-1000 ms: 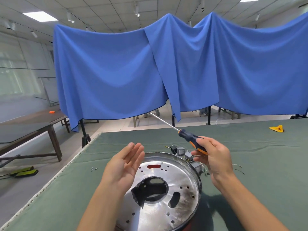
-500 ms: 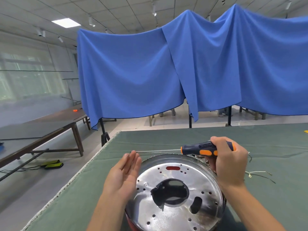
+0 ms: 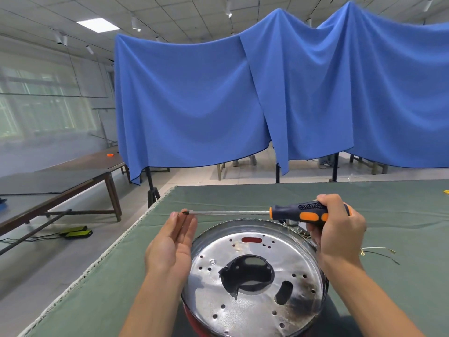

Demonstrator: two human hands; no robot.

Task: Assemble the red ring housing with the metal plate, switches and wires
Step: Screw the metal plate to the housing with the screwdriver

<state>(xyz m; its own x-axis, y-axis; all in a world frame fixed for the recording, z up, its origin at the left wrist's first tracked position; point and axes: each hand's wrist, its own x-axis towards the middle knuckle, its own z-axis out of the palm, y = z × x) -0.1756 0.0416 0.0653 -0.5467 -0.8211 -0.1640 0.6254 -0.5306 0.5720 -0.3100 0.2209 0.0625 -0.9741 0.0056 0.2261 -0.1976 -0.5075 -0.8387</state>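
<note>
While the right hand (image 3: 339, 229) grips the blue-and-orange handle of a screwdriver (image 3: 301, 212), fingers curled round it, the shaft lies level and points left above the far edge of the metal plate (image 3: 252, 276). Its tip sits at the fingertips of the left hand (image 3: 171, 246), whose grip is apart: palm turned inward, fingers straight and close together, holding nothing. The metal plate, round, shiny and pierced by a large central opening, a smaller oval slot and many small holes, rests on the red ring housing (image 3: 194, 318), of which only a red edge shows at the lower left and through a slot near the far rim. Both stand on the green-covered surface (image 3: 109, 288) between the forearms. Loose wires (image 3: 379, 251) lie on the cloth to the right, apart from the plate. Blue drapes (image 3: 194, 105) hang behind.
</note>
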